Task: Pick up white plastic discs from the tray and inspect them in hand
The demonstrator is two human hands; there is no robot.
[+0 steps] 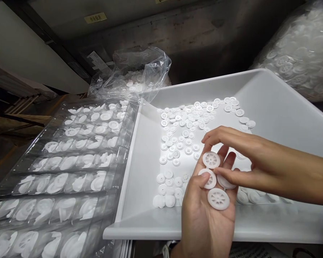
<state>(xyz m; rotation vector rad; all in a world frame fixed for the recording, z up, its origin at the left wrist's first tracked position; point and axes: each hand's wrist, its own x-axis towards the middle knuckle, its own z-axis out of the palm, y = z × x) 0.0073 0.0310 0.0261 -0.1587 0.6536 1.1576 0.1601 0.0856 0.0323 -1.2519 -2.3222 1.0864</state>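
My left hand (210, 204) is palm up above the near side of a white tray (148, 139), holding several white spoked discs (218, 199). Its thumb presses on one disc (208, 178). Over it, from the right, reaches my right hand (242, 154), its thumb touching the disc (225, 182) at the right of the group and its fingers behind the top disc (211, 159). Many small white discs (188, 143) lie across the tray's floor behind and left of my hands.
At the left, a clear compartment tray (115, 179) holds white parts in rows. An open clear bag (156, 68) with white pieces sits behind it. A large clear bag (304, 53) of white discs stands at the back right.
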